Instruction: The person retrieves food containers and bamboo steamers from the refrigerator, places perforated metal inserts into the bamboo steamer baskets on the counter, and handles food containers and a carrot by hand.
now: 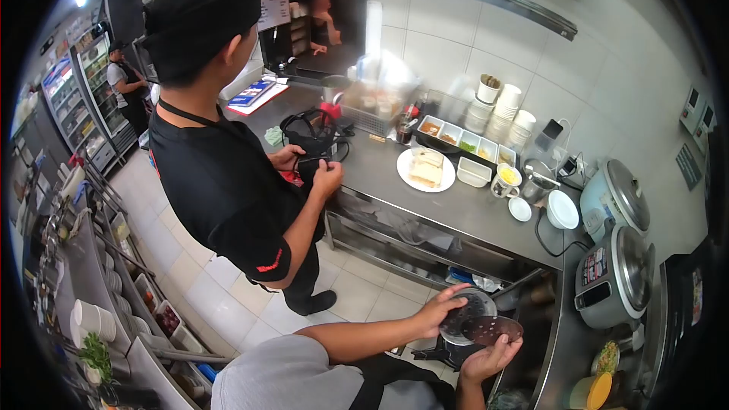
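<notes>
Near the bottom centre, my left hand (443, 310) is closed on the edge of a round, clear container (480, 301). My right hand (492, 355), lower and to the right, grips a dark round disc (497, 329) dotted with small holes. The disc overlaps the container's near side. Both things are held in the air in front of a steel counter's lower shelf. What lies inside the container is too dark to make out.
A co-worker in black (220, 144) stands at the left, holding a black cable or headset. The steel counter (364, 171) bears a plate of sandwiches (426, 169), sauce trays (467, 142) and stacked cups (505, 106). Two rice cookers (607, 281) stand at the right.
</notes>
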`<state>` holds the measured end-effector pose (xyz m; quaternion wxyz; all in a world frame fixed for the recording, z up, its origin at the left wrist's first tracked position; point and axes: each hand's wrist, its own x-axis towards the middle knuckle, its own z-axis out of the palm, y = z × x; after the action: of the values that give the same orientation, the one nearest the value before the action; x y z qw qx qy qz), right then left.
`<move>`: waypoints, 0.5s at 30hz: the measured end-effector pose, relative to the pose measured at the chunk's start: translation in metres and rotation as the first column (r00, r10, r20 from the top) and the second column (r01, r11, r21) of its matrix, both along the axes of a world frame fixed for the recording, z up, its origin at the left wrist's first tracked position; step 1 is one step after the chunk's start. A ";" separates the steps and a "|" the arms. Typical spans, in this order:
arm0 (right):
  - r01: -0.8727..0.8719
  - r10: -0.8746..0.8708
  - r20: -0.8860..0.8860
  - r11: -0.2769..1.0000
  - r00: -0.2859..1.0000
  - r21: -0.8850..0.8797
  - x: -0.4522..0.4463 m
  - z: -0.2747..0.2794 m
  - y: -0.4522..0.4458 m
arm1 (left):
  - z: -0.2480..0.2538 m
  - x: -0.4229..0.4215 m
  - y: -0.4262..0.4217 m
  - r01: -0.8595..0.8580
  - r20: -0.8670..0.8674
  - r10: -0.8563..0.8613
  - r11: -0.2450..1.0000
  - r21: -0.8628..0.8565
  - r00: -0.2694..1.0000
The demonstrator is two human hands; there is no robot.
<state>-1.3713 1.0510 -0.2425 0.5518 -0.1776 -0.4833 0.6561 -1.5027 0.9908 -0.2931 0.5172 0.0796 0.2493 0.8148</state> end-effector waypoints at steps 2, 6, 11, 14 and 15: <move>0.001 -0.009 0.057 0.990 0.998 0.144 -0.019 0.009 -0.007 | 0.012 0.002 -0.007 0.042 0.063 -0.044 0.999 0.031 0.997; -0.061 0.061 0.010 0.997 0.998 0.045 -0.040 0.027 -0.021 | 0.019 0.002 -0.031 0.036 0.153 -0.044 0.998 0.051 0.987; -0.086 0.083 0.060 0.995 0.995 0.042 -0.054 0.017 -0.028 | 0.005 -0.007 -0.048 0.002 0.215 -0.021 0.996 0.089 0.976; -0.261 0.279 0.128 0.955 0.952 -0.140 -0.053 0.026 -0.018 | -0.009 -0.016 -0.052 -0.068 0.209 0.077 0.996 -0.050 0.975; -0.382 0.390 0.009 0.906 0.921 -0.183 -0.050 0.011 0.001 | -0.010 -0.019 -0.054 -0.081 0.221 0.090 0.995 -0.050 0.971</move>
<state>-1.4214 1.0517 -0.2313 0.3819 -0.1421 -0.4607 0.7885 -1.5216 0.9368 -0.3033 0.5080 -0.0334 0.2096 0.8348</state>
